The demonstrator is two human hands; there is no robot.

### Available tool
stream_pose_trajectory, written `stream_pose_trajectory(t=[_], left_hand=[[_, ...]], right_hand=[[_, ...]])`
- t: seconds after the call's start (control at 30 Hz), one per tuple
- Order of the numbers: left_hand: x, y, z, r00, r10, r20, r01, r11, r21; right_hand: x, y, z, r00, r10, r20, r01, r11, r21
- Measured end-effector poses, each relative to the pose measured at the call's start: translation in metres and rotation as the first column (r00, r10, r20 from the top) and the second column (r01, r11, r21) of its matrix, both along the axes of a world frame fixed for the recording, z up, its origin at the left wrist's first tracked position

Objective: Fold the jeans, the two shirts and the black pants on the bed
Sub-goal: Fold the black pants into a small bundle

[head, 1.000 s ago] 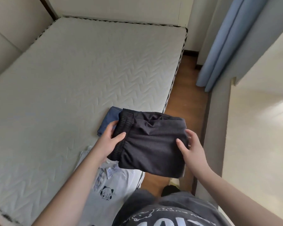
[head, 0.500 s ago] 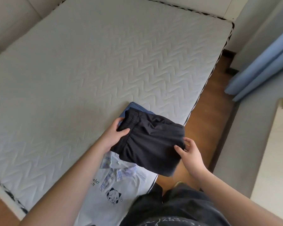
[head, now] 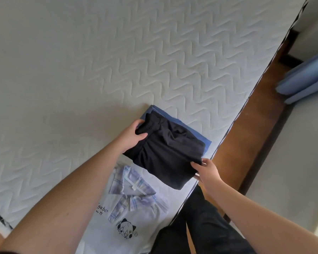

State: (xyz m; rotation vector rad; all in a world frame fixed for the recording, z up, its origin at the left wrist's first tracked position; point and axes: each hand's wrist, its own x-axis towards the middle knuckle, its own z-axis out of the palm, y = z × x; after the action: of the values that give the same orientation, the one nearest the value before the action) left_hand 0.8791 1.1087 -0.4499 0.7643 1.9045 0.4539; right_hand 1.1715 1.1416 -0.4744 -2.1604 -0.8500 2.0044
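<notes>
The folded black pants [head: 169, 153] lie over the folded blue jeans [head: 204, 141] near the right edge of the bed [head: 81, 70]. My left hand [head: 131, 135] grips the elastic waistband end, thumb on top. At the opposite corner my right hand [head: 206, 171] pinches the pants. A pale shirt [head: 128, 204] with a plaid collar and a cartoon print lies folded on the mattress just in front of the pants. A second shirt is not visible as a separate piece.
The white quilted mattress stretches away to the left and far side. A strip of brown wooden floor [head: 246, 129] runs along the bed's right edge. A blue curtain [head: 307, 79] hangs at the right. My dark trouser legs [head: 206, 228] stand beside the bed.
The black pants have come down from the air onto the jeans, both hands still holding them. The view has tilted down toward the bed.
</notes>
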Motion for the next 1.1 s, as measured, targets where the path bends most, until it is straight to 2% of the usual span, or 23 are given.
stream_pose_trajectory(t=[0.23,0.37,0.47,0.57,0.73,0.87,0.97,1.1], left_hand=[[-0.024,0.026,-0.072,0.997,-0.06,-0.045,0.058,0.997,-0.055],[-0.024,0.027,-0.102,0.988,-0.075,-0.135,0.061,0.993,-0.102],[-0.023,0.033,-0.113,0.996,-0.025,-0.087,0.014,0.991,-0.13],[-0.02,0.047,-0.12,0.989,-0.02,-0.146,0.007,0.996,-0.086],[-0.016,0.064,-0.127,0.969,-0.051,-0.242,0.035,0.997,-0.067],[-0.037,0.066,-0.139,0.977,-0.057,-0.205,0.037,0.995,-0.097],[-0.04,0.07,-0.15,0.969,-0.084,-0.232,0.055,0.99,-0.129],[-0.026,0.072,-0.156,0.885,-0.111,-0.452,0.052,0.989,-0.141]], right_hand=[[-0.02,0.025,-0.063,0.999,0.033,0.035,-0.032,0.999,-0.036],[-0.022,0.035,-0.075,0.967,0.212,0.141,-0.22,0.974,0.047],[-0.024,0.049,-0.077,0.977,0.206,0.06,-0.214,0.958,0.189],[-0.027,0.062,-0.085,0.972,0.235,-0.001,-0.229,0.946,0.229],[-0.034,0.07,-0.102,0.902,0.394,0.179,-0.431,0.854,0.29],[-0.034,0.075,-0.105,0.897,0.364,0.252,-0.431,0.846,0.314],[-0.034,0.078,-0.113,0.85,0.386,0.358,-0.493,0.823,0.281],[-0.033,0.075,-0.125,0.755,0.42,0.504,-0.598,0.756,0.267]])
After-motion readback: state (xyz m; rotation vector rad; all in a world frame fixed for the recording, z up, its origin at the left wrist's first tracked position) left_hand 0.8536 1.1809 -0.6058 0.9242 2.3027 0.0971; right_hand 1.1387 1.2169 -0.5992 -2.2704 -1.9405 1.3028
